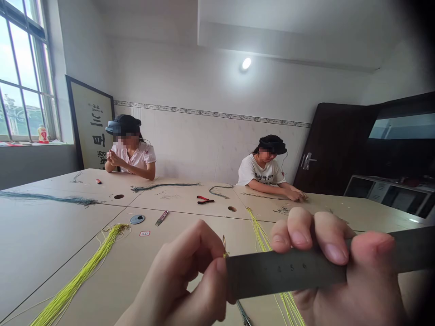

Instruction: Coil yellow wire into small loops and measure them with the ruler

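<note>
your right hand grips the metal ruler; your left hand pinches a short yellow string at its end. i think you are only measuring; many yellow strings wait.

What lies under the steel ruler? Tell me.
Under the steel ruler, yellow cords and a metal tool's tip rest on the table; the rest is covered.

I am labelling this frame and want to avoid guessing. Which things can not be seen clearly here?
Head view:
- Steel ruler: right end lost in the dark corner; numbers blurred.
- Yellow wire: mostly hidden by the left hand and ruler.
- Right hand: palm cut by the bottom edge.
- Metal tool: cut off below.
</note>
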Demonstrator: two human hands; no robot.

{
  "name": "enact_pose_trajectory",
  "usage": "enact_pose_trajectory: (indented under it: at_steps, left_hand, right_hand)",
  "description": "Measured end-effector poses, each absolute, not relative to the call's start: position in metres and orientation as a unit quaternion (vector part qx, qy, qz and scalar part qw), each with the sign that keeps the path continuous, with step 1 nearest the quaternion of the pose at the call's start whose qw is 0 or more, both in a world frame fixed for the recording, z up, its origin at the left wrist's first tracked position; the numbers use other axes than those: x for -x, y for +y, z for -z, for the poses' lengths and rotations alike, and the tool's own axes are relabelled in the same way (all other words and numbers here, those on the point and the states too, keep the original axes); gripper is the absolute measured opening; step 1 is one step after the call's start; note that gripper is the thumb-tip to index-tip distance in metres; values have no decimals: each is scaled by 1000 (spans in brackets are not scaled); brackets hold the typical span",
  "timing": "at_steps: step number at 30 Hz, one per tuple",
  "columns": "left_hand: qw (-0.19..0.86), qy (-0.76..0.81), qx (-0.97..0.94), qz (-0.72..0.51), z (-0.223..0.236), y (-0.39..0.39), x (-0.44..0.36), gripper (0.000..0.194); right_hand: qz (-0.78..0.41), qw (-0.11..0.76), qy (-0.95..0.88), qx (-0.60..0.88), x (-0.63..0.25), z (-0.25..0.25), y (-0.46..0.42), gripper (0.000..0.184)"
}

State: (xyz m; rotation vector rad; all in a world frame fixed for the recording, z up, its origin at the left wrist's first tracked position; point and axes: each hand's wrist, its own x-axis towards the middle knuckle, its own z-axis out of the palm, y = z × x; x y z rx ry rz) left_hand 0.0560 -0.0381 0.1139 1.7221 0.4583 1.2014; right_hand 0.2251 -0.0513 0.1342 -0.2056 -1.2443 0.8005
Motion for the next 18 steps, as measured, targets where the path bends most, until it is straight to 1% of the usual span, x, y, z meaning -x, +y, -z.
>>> enact_pose_trajectory:
  at_steps: [3,6,8,10,14,16,18]
  left_hand:
    - [470,197,-710,-485,-114,-40,-56,26]
    - [460,257,-702,-479,-118,-48,-56,30]
    - [417,326,-686,-500,-122,-57,-57,29]
    - [352,385,-684,-510,-127,-66,-58,26]
    - [239,434,-703,-510,-132,-77,-60,23]
    - [211,436,-701,-523,-131,-79,-60,20]
    - [211,440,-695,-528,-130,-79,-61,18]
  right_hand:
    - [-369,735,-562,89,-226,-134,-51,30]
    - [-375,736,-556,86,-227,-133,-51,31]
    - [-379,736,-555,86,-227,-132,-50,31]
    - [-378,734,-558,84,-227,-132,-50,31]
    - [-376,732,-563,78,-227,-133,-49,30]
    - [-381,731,-561,77,-227,-133,-49,31]
    - [-382,729,-562,75,-227,-132,-49,32]
